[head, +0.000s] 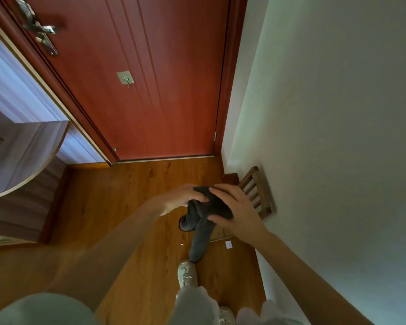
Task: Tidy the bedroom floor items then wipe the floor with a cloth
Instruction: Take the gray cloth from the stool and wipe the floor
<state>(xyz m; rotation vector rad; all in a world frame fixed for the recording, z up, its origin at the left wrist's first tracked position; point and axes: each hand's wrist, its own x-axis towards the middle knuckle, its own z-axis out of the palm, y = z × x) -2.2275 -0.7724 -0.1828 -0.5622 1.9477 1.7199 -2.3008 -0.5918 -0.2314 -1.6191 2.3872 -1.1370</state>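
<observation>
The top of the red door point(150, 78) is cut off by the frame, and its metal handle point(39, 29) at the upper left looks blurred. The fingers of the left hand point(181, 198) are mostly hidden behind the dark grey cloth point(204, 216), so how far they curl around it I cannot tell exactly; only the back of this hand and the thumb side show, touching the upper edge of the cloth. The right hand point(234, 209) is seen more clearly: its fingers bend over the top of the cloth and its thumb presses from below, so it grips the bunched fabric. Both arms reach forward from the bottom of the view and meet in front of the door, above the wooden floor point(117, 207). There is one cloth; its two loose ends hang down from the hands, the longer one toward the shoe point(186, 273). Just right of the hands, a slatted wooden chair point(256, 191) stands against the white wall point(338, 137), partly covered by the right hand. Two light shoes show, the second point(226, 315) cut by the lower edge. One small white scrap point(229, 244) lies on the floor below the chair.
</observation>
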